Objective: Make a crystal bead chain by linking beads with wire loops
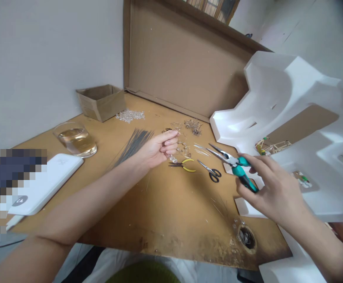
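Observation:
My left hand (163, 148) is closed over the middle of the table, thumb against the bent fingers. Clear beads (173, 159) show just below its fingers and seem to belong to a strand it grips; most of this is hidden. My right hand (274, 184) holds long-nose pliers (233, 162) by their green and black handles, with the jaws parted and pointing toward the upper left. Between the hands lie yellow-handled pliers (188, 165) and black-handled scissors (214, 175). A bundle of thin grey wires (134, 145) lies partly behind my left forearm.
Clear beads (130, 115) are heaped beside a cardboard box (102, 104). A glass of amber liquid (75, 139) and a white power bank (49, 182) stand at left. White foam packing (230, 127) borders the right. A dark round hole (247, 237) is near the front edge.

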`<state>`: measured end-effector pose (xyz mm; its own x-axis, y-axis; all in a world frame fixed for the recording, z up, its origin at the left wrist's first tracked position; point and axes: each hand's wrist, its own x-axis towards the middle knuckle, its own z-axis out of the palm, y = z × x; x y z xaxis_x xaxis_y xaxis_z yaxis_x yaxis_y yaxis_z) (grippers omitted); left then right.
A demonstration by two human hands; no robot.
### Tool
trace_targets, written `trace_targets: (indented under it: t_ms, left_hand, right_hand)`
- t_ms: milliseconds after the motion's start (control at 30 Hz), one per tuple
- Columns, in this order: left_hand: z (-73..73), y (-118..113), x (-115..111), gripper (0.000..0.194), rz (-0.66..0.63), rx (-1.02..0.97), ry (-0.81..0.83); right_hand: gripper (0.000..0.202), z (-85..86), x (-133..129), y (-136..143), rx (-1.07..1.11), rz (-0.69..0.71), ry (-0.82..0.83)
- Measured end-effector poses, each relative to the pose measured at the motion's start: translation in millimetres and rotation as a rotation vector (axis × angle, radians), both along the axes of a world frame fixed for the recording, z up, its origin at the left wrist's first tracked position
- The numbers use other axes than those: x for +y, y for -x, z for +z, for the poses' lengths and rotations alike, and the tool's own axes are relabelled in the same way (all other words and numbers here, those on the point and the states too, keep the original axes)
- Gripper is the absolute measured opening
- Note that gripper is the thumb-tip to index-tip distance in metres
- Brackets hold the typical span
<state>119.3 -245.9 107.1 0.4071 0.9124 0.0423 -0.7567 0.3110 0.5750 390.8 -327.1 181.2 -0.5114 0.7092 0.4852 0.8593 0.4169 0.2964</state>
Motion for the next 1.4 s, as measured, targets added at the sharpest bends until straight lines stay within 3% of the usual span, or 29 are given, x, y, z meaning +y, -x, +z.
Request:
trace_targets:
  t_ms: [100,300,467,700,1100,1400]
  left_hand:
    - [4.8,1.9,-4.0,0.014,-0.061,0.007,0.059]
    - [2.7,-14.8,-21.1,0.02,-0.322,0.117,0.061]
    - [-0.5,-22.7,-27.8,0.024,-0.414,0.154,0.056]
    - [-2.1,-21.5,-26.4,0.024,-0.493,0.161,0.023]
    - [-9.4,-22.0,-23.1,0.019,-0.585,0.231,-0.059]
    - [-11.5,-22.2,-22.5,0.016,-0.622,0.317,-0.088]
  right_hand:
    - [0.048,5.0,4.6,-9.5,-0.035,0.024,-0.071]
    - [0.049,4.6,7.9,-17.9,-0.343,0.166,-0.239]
    - [0.049,4.9,8.6,-16.0,-0.435,0.202,-0.248]
    - [0.047,10.9,14.2,-17.0,-0.412,0.242,-0.164]
    - [0.041,19.4,11.2,-11.6,-0.543,0.363,-0.216]
    - [0.043,22.5,9.8,-13.9,-0.579,0.353,-0.133]
